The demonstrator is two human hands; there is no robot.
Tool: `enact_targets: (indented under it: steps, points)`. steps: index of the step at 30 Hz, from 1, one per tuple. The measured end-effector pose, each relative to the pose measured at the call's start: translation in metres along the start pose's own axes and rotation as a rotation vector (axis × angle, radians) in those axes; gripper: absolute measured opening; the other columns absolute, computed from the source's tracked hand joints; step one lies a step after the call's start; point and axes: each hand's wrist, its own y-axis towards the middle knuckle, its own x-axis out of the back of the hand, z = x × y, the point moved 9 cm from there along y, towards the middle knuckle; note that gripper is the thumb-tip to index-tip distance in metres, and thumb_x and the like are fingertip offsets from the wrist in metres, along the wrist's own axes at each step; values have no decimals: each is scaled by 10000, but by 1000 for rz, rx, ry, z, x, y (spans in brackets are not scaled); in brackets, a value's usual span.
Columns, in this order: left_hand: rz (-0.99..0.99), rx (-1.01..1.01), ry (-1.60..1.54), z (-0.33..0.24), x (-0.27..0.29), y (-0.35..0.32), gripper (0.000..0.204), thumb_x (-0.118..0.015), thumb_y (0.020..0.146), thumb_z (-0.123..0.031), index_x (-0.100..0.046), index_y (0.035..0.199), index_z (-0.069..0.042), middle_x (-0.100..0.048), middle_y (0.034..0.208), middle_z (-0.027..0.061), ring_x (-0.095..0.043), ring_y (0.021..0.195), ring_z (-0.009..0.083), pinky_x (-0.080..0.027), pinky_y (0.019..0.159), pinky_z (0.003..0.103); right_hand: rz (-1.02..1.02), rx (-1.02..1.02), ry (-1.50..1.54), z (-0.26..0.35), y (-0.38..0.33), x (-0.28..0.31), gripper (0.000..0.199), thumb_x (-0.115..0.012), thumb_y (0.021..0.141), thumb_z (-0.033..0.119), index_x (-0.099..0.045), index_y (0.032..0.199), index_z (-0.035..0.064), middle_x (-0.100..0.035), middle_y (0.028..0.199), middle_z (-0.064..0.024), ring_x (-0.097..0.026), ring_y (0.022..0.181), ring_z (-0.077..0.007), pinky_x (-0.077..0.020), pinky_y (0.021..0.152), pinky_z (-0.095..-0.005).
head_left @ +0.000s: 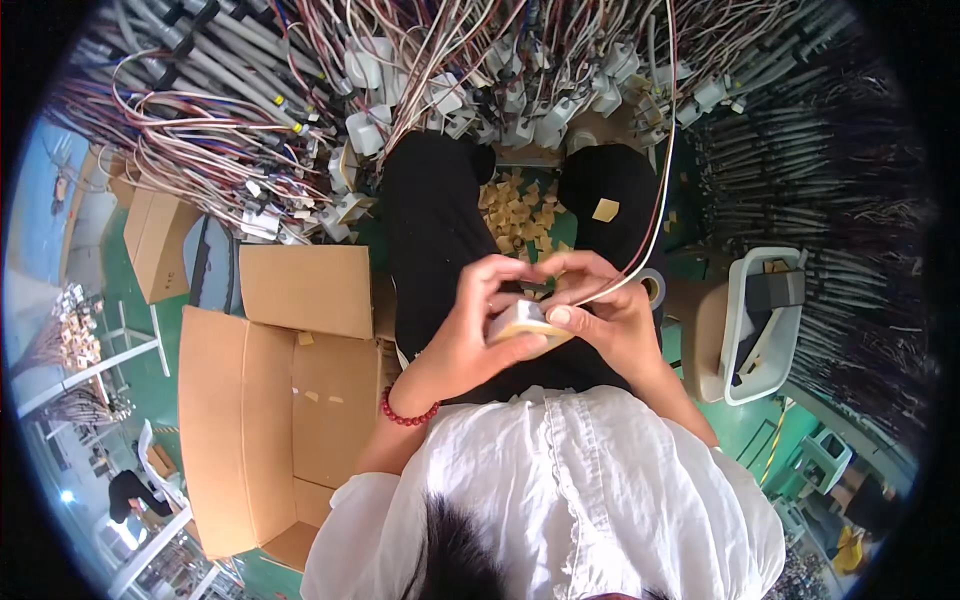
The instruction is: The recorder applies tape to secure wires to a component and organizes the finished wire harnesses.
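Observation:
Over my lap, my left hand (465, 335) is closed around a white plastic housing (522, 320) with a yellowish side, its thumb along the near face. My right hand (610, 315) meets it from the other side, thumb and fingers pinched on the thin wires (600, 292) where they reach the housing. These red and white wires run up past my right knee toward the hanging bundles. The fingers hide where wire and housing join. Beside my right hand, a roll of tape (653, 289) is partly covered.
Many wire harnesses (220, 150) with white housings hang ahead and to the left; grey cable bundles (850, 230) line the right. An open cardboard box (215, 430) stands at my left, a white bin (734, 330) at my right. Small tan squares (520, 212) litter the floor between my feet.

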Motion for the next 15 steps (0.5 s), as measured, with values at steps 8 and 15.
enact_targets:
  steps: [8, 15]
  points:
    - [-260, -243, 469, -10, 9, 0, 133, -527, 976, -112, -576, 1056, -18, -358, 1449, 258, -543, 1215, 371, -475, 962, 419, -121, -139, 222, -31, -4, 13, 284, -550, 987, 213, -703, 935, -21, -618, 1175, -178, -639, 907, -187, -524, 770, -296]
    - [-361, -147, 592, -1, 8, 11, 181, -691, 770, 87, -685, 927, -2, -403, 1478, 200, -560, 1217, 343, -531, 906, 366, -135, -22, 171, -24, -8, 11, 178, -608, 939, 113, -698, 993, -30, -581, 1191, -145, -610, 927, -161, -526, 784, -285]
